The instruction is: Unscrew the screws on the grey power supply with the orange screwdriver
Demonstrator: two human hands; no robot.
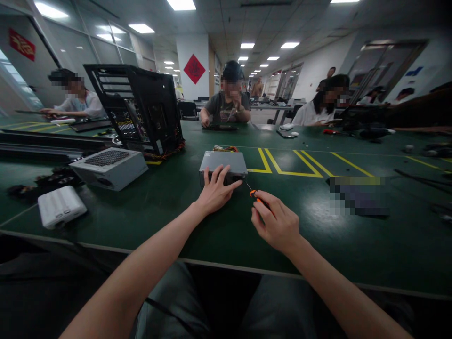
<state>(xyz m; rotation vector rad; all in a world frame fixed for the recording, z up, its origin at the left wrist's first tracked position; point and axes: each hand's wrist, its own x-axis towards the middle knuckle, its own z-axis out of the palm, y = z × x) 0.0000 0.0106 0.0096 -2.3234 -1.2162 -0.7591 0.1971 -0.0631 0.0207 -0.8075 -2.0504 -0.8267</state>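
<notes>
A grey computer power supply unit rests on the green table in front of me, its cables bunched at the far side. My left hand holds it from the near side, with fingers spread over the upper front edge and the thumb stretched toward the right corner. The palm and fingers hide part of its near face. In my right hand is a screwdriver with an orange and black handle, closed in the fingers. Its thin shaft points up and left at the unit's right front corner; whether the tip touches cannot be made out.
A second power supply unit lies to the left, before an open black computer case. Nearer stands a white box-shaped device beside dark cables. A pixelated dark object lies right. Several people sit across the table.
</notes>
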